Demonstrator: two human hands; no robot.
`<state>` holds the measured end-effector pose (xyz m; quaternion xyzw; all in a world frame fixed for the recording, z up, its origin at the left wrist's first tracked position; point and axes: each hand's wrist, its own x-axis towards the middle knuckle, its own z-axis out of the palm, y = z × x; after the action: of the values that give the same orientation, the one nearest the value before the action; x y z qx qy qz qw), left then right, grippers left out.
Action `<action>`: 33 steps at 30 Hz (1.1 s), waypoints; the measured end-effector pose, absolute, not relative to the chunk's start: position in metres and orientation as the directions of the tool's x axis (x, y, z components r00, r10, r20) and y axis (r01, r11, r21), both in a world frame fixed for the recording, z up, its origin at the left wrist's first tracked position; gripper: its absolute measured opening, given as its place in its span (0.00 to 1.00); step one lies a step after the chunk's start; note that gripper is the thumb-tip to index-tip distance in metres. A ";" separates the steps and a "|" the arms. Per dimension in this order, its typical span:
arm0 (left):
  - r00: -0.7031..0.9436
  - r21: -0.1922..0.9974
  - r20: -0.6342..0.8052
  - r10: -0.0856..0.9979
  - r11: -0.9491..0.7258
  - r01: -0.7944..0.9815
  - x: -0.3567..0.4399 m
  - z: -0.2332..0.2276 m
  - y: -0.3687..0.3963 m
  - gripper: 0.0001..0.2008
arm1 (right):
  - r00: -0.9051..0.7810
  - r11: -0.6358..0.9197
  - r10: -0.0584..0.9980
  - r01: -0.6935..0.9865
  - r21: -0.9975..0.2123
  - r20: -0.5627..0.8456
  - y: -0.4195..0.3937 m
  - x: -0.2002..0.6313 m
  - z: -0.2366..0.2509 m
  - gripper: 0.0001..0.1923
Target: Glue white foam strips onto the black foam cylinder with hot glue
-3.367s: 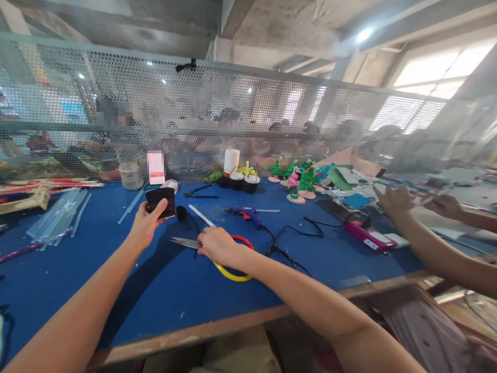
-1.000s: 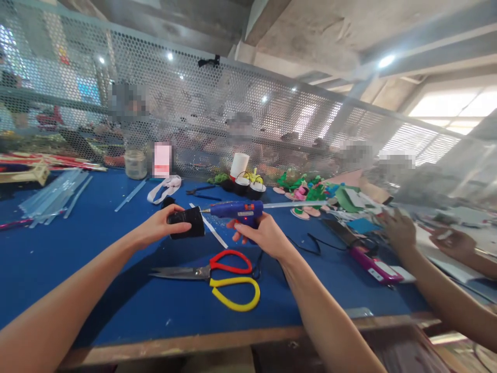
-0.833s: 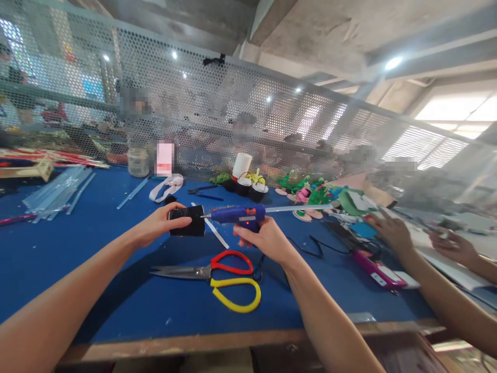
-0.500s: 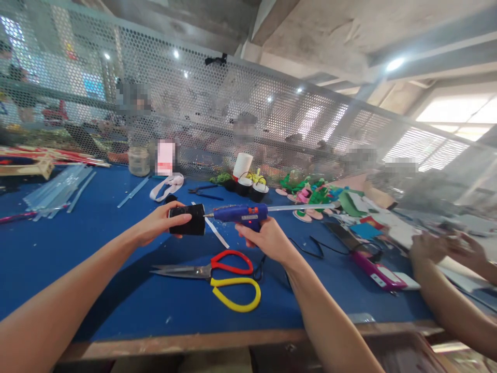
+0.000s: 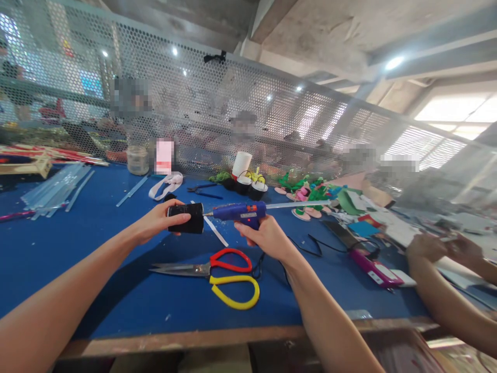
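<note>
My left hand (image 5: 165, 216) is closed around a small black cup-like cylinder (image 5: 196, 218), held on its side above the table. In my right hand (image 5: 267, 235) is a blue hot glue gun (image 5: 238, 211), its nozzle pointing left at the cylinder's end; whether it touches cannot be made out. A long clear glue stick (image 5: 295, 204) runs out of the gun's back. Scissors (image 5: 204, 270) with one red and one yellow handle lie on the blue table (image 5: 128, 305) below both hands. Under the nozzle rests a white strip (image 5: 216, 231).
Glue sticks (image 5: 58, 191) lie at the left. Pliers (image 5: 205, 192), a ribbon loop (image 5: 166, 186), small black-and-white pots (image 5: 257, 191) and felt pieces (image 5: 310, 197) line the back near a mesh screen (image 5: 194, 103). A magenta power strip (image 5: 375, 269) and a co-worker's hands (image 5: 430, 247) are at right.
My hands, the cylinder and the glue gun keep nearly the same pose. The whole view has shifted slightly. The co-worker's hands at the right have moved a little.
</note>
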<state>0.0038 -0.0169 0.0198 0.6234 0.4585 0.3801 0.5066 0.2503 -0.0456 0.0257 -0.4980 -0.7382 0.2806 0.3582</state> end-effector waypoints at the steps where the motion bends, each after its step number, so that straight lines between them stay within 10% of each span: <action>1: 0.288 0.981 0.014 0.957 -0.070 0.184 0.004 0.020 -0.017 0.20 | -0.253 0.347 0.936 0.539 -0.767 0.246 -0.046 0.250 0.026 0.15; 33: 0.321 0.892 0.190 0.928 -0.299 0.338 0.006 0.026 -0.022 0.21 | -0.185 0.317 0.949 0.541 -0.779 0.257 -0.045 0.251 0.027 0.16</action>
<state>0.0061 -0.0218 0.0257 0.7123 0.4442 0.3774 0.3911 0.2506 -0.0449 0.0274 -0.5173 -0.7199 0.2722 0.3742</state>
